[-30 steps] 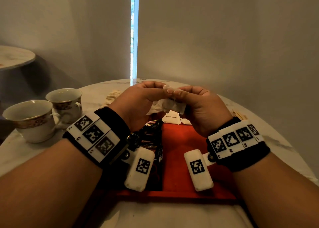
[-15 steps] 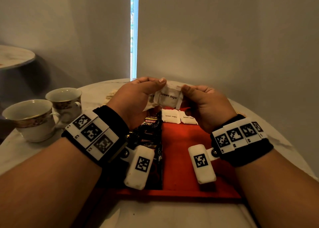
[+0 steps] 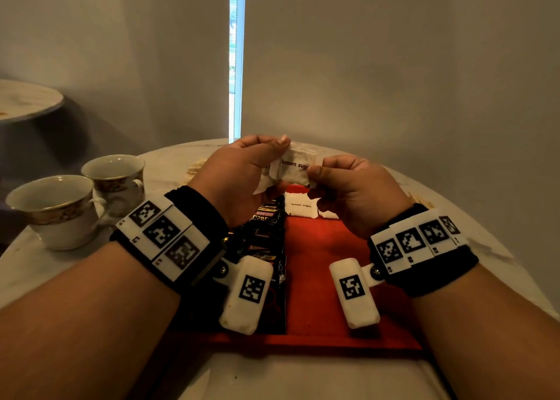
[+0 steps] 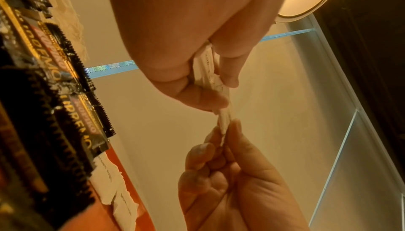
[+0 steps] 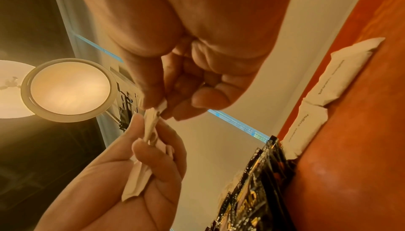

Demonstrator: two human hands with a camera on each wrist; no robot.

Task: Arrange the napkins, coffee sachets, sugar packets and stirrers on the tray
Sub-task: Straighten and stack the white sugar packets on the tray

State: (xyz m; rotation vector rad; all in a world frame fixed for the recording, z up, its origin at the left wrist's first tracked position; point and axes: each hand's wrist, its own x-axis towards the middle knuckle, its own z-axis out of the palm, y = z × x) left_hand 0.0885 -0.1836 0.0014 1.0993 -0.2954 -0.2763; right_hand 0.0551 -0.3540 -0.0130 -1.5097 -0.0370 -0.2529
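One round marble worktop [image 3: 75, 278] fills the lower part of the head view, and a red tray [image 3: 315, 248] is set on it at the 6 o'clock edge, nearest the person. Along the tray's 9 o'clock side a row of overlapping black coffee sachets [image 3: 266, 233] is laid, running from 6 toward 12 o'clock. Two teacups [image 3: 54, 208] with patterned bands are seen on the worktop off the tray at 9 o'clock, standing just beside each other. At the tray's 12 o'clock end, white sugar packets [image 3: 300, 205] printed "brown sugar" are laid flat side by side, just beside the far end of the sachet row. A pale stack, possibly napkins [image 3: 194, 170], is partly hidden behind the left wrist at 11 o'clock; what it is cannot be told for certain. Thin pale sticks, perhaps stirrers [image 3: 418, 199], are glimpsed at 2 o'clock behind the right wrist.

Above the tray's far end, both hands are raised with a small bunch of sugar packets between them. The left hand [image 3: 239, 175] has its grip clamped on the bunch, thumb and fingers curled round its left part. The right hand [image 3: 354, 187] has its grip pinched together on the right edge of the front held packet [image 3: 295, 170], which is tilted with its print facing the head camera.
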